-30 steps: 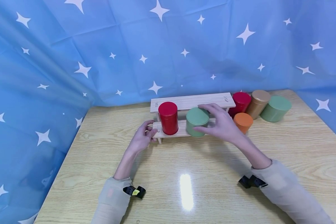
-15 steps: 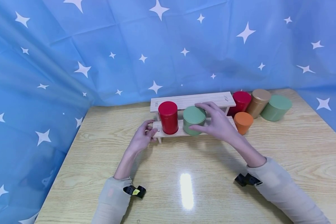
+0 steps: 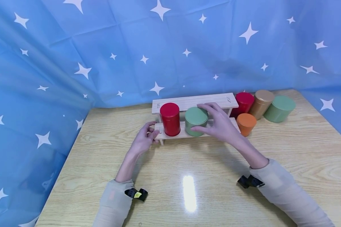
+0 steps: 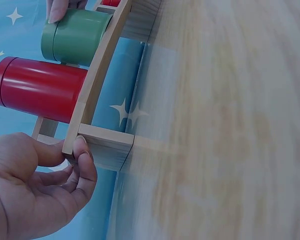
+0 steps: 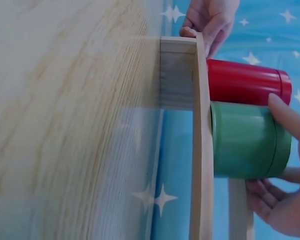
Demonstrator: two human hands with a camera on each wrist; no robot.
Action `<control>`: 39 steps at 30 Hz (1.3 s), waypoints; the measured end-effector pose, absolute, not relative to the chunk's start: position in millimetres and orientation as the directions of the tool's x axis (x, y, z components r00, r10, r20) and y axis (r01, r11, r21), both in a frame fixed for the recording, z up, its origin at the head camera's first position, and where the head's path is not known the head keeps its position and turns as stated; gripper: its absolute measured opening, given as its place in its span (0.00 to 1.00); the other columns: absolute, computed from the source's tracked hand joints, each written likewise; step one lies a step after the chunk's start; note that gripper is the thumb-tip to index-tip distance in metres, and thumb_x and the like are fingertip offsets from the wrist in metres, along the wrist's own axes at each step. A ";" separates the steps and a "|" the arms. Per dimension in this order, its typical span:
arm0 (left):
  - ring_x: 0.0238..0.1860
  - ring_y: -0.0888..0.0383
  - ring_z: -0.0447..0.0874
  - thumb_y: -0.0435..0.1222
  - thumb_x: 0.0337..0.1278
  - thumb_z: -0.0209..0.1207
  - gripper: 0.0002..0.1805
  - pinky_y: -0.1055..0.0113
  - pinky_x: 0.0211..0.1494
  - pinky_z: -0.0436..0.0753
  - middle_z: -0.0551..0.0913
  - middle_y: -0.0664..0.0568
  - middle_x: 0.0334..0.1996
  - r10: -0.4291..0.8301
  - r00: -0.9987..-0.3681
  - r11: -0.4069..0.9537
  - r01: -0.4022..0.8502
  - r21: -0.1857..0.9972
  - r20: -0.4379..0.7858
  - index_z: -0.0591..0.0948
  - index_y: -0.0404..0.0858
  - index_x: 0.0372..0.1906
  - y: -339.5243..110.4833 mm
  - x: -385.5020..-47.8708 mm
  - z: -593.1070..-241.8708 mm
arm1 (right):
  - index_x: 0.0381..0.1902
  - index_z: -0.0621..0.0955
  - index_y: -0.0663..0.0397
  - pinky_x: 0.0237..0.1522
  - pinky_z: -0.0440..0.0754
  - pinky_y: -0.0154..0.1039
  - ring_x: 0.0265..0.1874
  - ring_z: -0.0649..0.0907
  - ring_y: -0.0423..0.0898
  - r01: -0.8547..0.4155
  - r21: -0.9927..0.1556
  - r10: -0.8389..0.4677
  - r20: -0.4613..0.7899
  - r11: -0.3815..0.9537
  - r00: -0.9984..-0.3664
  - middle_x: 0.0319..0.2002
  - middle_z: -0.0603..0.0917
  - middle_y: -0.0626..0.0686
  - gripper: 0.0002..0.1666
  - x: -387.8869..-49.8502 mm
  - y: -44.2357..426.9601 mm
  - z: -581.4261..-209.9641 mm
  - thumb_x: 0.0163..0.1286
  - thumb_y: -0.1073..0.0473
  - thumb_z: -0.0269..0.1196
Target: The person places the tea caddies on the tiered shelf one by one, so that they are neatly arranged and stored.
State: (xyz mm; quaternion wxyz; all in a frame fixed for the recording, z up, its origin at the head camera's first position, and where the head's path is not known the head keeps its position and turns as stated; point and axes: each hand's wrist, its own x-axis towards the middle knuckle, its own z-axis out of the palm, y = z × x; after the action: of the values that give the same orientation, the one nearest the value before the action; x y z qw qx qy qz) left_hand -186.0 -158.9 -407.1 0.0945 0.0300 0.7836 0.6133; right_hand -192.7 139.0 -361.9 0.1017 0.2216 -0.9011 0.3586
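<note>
A two-tier wooden shelf (image 3: 193, 101) stands at the back of the table. On its lower board, a tall red canister (image 3: 171, 121) is upright near the left end. Just right of it, with a small gap, a shorter green canister (image 3: 195, 121) stands on the same board. My right hand (image 3: 220, 124) grips the green canister from the right, thumb at the front and fingers behind. My left hand (image 3: 143, 138) pinches the left end of the lower board; in the left wrist view, the thumb lies above the board (image 4: 97, 80) and curled fingers below.
Right of the shelf stand a red canister (image 3: 242, 105), a gold canister (image 3: 262, 104), a second green canister (image 3: 280, 109) and a small orange canister (image 3: 246, 124). A blue star-patterned cloth (image 3: 125, 56) hangs behind and left of the wooden table (image 3: 102, 176).
My right hand has slid left with the green canister, bringing it closer to the red one on the lower board. My left hand has stayed on the board's end.
</note>
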 end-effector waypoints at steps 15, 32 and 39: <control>0.32 0.58 0.75 0.29 0.75 0.53 0.26 0.69 0.41 0.86 0.70 0.42 0.42 0.160 -0.981 0.247 -0.065 0.967 -0.107 0.64 0.30 0.72 -157.9 -184.9 -408.0 | 0.69 0.73 0.56 0.59 0.73 0.65 0.59 0.74 0.55 -0.493 -0.669 -0.298 0.393 0.556 -0.870 0.60 0.76 0.59 0.41 -191.6 162.5 -353.9 0.61 0.52 0.75; 0.34 0.57 0.74 0.29 0.76 0.52 0.25 0.67 0.42 0.86 0.69 0.43 0.42 0.162 -0.981 0.240 -0.065 0.969 -0.106 0.64 0.30 0.72 -157.8 -185.3 -406.7 | 0.66 0.76 0.54 0.60 0.72 0.53 0.58 0.75 0.53 -0.473 -0.652 -0.219 0.435 0.592 -0.873 0.58 0.78 0.56 0.38 -183.2 208.3 -351.3 0.59 0.58 0.76; 0.35 0.57 0.74 0.29 0.76 0.52 0.26 0.67 0.43 0.86 0.69 0.42 0.43 0.164 -0.981 0.235 -0.067 0.970 -0.107 0.64 0.30 0.73 -158.2 -184.7 -406.2 | 0.64 0.77 0.55 0.55 0.66 0.20 0.56 0.75 0.47 -0.438 -0.646 -0.188 0.420 0.626 -0.888 0.58 0.79 0.53 0.37 -178.2 228.1 -351.0 0.58 0.58 0.77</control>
State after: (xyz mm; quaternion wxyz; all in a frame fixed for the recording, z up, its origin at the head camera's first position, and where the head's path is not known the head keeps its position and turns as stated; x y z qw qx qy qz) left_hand -184.7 -158.2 -406.2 0.0934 0.0312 0.7803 0.6176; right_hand -178.2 228.1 -351.0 0.1581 0.1761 -0.8877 0.3950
